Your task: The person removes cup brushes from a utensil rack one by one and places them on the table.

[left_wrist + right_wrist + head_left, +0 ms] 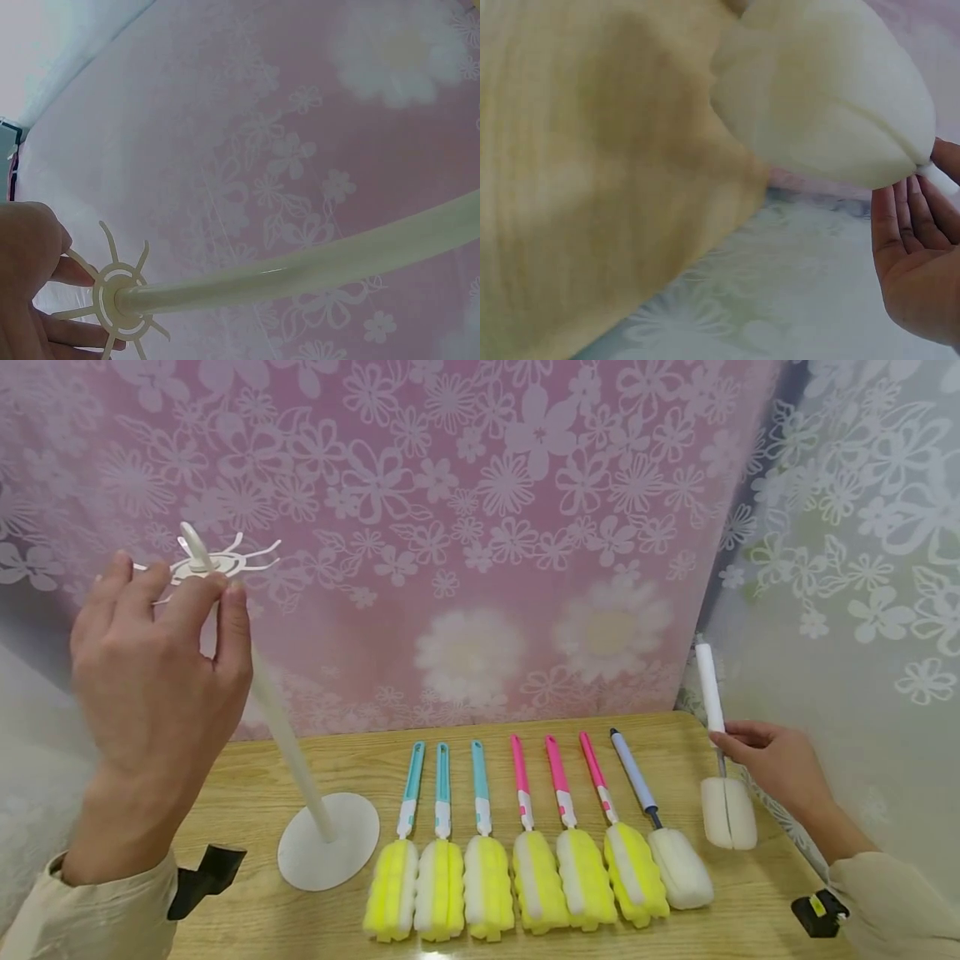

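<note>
My left hand (157, 668) pinches the hooked ring (238, 562) at the top of a white stand. The stand's pole (288, 739) rises tilted from a round base (303, 852) on the table. In the left wrist view, fingers of the left hand (26, 277) reach round the ring's thin prongs. On the far right, my right hand (783, 768) holds a white sponge brush (729, 814) where its white handle meets the metal stem, sponge head down. The right wrist view shows that sponge head (825, 97) in front of the right hand (922, 277).
Several brushes lie in a row on the wooden table (247, 793): yellow-and-white sponges with teal handles (442, 785) or pink handles (555, 768), and a white sponge brush (681, 868) with a pale blue handle. A pink floral curtain (465, 527) hangs behind, a pale one (862, 568) at right.
</note>
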Available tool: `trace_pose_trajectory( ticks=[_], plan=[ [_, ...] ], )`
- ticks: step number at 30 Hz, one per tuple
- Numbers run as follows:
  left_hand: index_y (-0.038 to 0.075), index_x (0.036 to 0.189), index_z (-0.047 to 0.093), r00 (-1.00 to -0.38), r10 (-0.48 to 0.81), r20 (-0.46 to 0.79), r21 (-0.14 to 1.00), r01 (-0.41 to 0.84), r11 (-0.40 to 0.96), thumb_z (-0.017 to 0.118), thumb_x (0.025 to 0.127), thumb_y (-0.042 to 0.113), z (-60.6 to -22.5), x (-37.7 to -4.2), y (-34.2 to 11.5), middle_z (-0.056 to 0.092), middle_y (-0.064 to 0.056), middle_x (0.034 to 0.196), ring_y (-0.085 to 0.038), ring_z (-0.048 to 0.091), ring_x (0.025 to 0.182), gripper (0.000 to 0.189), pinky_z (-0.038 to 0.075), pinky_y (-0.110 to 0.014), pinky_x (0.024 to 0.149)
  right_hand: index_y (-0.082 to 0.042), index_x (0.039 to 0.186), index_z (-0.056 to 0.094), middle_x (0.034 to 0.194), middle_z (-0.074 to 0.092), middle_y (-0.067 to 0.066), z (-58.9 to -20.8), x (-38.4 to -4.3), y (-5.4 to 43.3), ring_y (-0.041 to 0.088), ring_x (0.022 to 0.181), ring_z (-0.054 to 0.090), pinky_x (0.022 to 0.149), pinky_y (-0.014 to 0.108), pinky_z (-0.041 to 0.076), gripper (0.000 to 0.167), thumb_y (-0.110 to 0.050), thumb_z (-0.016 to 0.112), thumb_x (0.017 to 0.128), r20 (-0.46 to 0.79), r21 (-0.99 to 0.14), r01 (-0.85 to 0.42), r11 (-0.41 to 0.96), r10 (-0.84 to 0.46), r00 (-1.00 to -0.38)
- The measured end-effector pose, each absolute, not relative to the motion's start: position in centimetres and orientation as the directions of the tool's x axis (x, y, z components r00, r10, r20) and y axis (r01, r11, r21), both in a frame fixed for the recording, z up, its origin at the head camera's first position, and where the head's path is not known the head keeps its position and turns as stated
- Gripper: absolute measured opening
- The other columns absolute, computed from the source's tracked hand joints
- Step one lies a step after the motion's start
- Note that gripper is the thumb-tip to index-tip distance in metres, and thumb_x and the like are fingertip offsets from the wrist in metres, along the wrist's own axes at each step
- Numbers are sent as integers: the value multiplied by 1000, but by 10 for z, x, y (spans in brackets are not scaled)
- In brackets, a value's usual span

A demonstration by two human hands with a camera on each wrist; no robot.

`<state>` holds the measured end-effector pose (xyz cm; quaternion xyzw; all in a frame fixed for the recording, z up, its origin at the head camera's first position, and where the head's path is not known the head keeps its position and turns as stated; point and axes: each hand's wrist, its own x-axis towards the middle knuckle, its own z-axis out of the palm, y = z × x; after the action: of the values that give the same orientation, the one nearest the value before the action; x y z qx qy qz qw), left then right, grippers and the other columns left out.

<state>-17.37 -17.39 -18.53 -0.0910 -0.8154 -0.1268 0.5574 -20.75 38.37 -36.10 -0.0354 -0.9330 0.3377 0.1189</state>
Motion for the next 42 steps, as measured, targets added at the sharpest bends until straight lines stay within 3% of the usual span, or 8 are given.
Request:
trace_pose_trajectory(
  ticks=[6, 13, 22, 36, 42],
  plan=[
    [-2, 103, 68, -362, 9, 932, 102, 287, 952, 45, 98, 33, -184, -173, -174, 59, -32, 113, -45, 43, 126, 42, 25, -51, 109, 11, 118, 60, 93, 71, 15, -389, -207, 389, 22, 79, 68, 61, 30, 52, 59, -42, 61, 91, 30, -652, 42, 757, 82, -996],
    [-1, 104, 68, -371, 21, 928, 91, 282, 955, 44, 99, 33, -185, -172, -174, 59, -32, 114, -46, 44, 125, 43, 26, -51, 109, 15, 118, 57, 94, 70, 16, -407, -212, 392, 19, 78, 67, 66, 32, 55, 56, -35, 61, 93, -73, -716, 77, 694, 35, -997],
    [-1, 102, 68, -361, 9, 932, 105, 294, 950, 46, 98, 32, -185, -172, -175, 60, -32, 112, -45, 45, 125, 39, 26, -51, 108, 15, 112, 61, 88, 70, 13, -418, -216, 381, 19, 74, 65, 63, 32, 55, 49, -30, 63, 93, -113, -697, 87, 712, 10, -994],
    [0, 104, 69, -363, -17, 932, 143, 323, 936, 48, 96, 31, -184, -173, -173, 60, -30, 113, -41, 44, 126, 38, 25, -49, 108, 12, 112, 63, 90, 69, 10, -424, -215, 377, 18, 75, 63, 62, 33, 52, 53, -38, 61, 92, -131, -626, 88, 775, 6, -991],
    [-2, 101, 69, -325, -42, 945, 165, 362, 917, 48, 95, 32, -188, -174, -173, 59, -30, 114, -39, 42, 127, 40, 23, -50, 107, 11, 116, 60, 93, 68, 9, -425, -215, 379, 19, 79, 62, 65, 34, 52, 58, -42, 55, 95, -169, -617, 100, 780, -7, -986]
  ],
)
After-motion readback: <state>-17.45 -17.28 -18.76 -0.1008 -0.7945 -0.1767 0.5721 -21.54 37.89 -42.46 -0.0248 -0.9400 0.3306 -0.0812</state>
